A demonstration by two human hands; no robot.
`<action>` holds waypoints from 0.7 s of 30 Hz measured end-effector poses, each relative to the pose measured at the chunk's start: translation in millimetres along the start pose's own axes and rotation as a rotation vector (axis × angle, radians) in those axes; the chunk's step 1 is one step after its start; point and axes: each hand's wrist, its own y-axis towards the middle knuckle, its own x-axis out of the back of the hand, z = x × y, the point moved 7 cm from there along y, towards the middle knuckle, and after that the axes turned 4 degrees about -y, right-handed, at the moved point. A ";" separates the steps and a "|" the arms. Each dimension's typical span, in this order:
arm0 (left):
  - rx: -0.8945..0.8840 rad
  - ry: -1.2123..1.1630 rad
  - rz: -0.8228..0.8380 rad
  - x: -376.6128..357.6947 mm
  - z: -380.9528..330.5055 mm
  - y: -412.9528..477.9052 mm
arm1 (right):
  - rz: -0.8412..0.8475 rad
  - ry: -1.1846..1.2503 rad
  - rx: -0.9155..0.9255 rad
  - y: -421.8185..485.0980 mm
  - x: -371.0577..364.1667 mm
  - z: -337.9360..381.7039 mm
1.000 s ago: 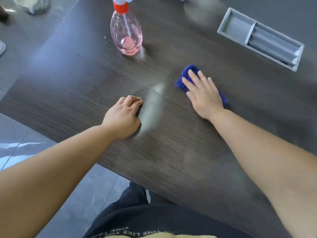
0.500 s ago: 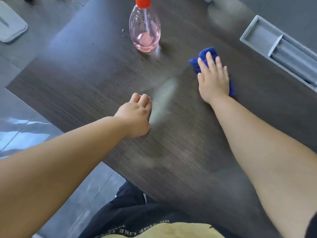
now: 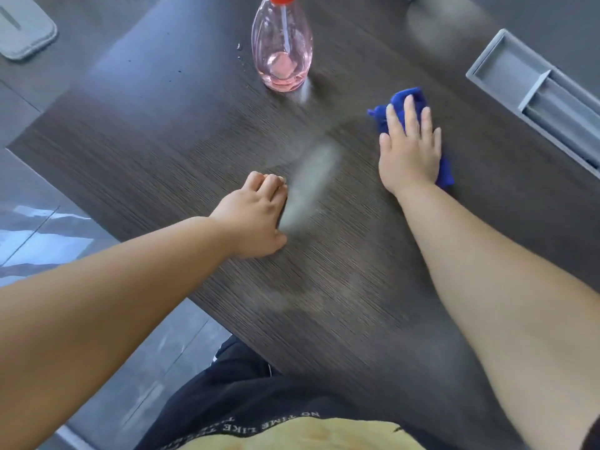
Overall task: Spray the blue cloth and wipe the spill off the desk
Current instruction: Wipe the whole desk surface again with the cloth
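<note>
Right hand: the right hand lay flat with straight, spread fingers, pressing down on the blue cloth and gripping nothing.
Blue cloth: it was bunched under that palm on the surface, right of the spill, with blue showing past the fingertips and beside the wrist.
Left hand: the left hand rested on the surface with its fingers curled under, holding nothing, its knuckles touching the near end of the pale streak.
Just changed: over the last second the right hand had turned so its fingers pointed straight away, and it had slid the cloth a little farther from the person; the streak looked the same.
Meaning: wiping was probably under way, but this stroke had missed the streak, so a pass back to the left seemed needed.
Spray bottle: the spray bottle stood untouched beyond the streak, with only a shallow pool of pink liquid in it; droplets lay just beside it.
Tray: the grey divided tray sat at the far right, its compartments showing only grey floor.
</note>
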 end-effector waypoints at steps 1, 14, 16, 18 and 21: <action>0.000 -0.008 0.000 -0.9 -0.6 -0.1 | -0.008 -0.010 -0.077 -0.8 1.3 11.9; 0.000 -0.033 -0.008 -4.7 1.7 -0.6 | 0.002 -0.021 0.055 16.6 0.4 42.8; 0.002 -0.045 -0.012 -5.4 2.3 -0.5 | -0.006 0.001 0.129 -9.6 -4.7 73.6; 0.018 -0.065 -0.023 -4.6 4.0 1.2 | -0.003 0.019 0.448 -49.2 -7.8 95.2; 0.048 -0.078 -0.015 -5.4 3.1 4.2 | 0.022 -0.035 0.715 -75.1 -10.7 56.4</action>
